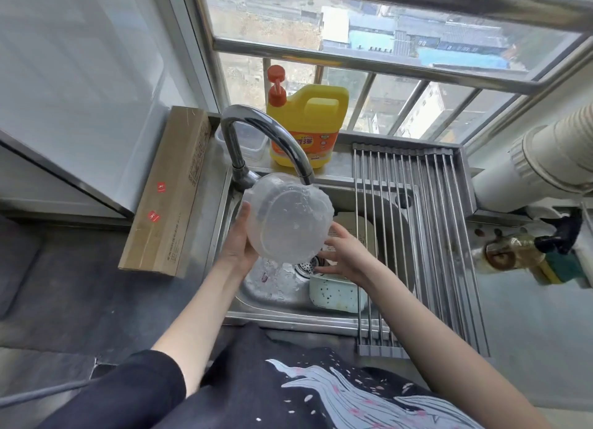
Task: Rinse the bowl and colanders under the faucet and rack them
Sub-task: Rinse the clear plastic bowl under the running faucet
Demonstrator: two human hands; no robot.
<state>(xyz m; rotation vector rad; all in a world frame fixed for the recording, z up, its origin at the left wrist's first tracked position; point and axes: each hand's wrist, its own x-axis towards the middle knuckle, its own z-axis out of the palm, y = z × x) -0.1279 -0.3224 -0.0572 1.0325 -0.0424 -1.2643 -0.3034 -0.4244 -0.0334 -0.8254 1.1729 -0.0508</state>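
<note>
I hold a clear plastic bowl [285, 218] tilted on its side under the spout of the curved steel faucet [266, 136], over the sink [276, 295]. Water beads and runs on the bowl and splashes into the basin below. My left hand [236, 242] grips the bowl's left side, thumb up along its wall. My right hand [345, 252] steadies the bowl's right edge with spread, fairly straight fingers. A pale green perforated colander [335, 295] lies in the sink's front right corner. The roll-up steel rack [423, 236] spans the sink's right part.
A yellow detergent jug [308, 127] with an orange pump stands behind the faucet beside a clear plastic tub [248, 140]. A long cardboard box [168, 191] lies left of the sink. A white duct [552, 159], an oil bottle [513, 252] and a sponge sit at right.
</note>
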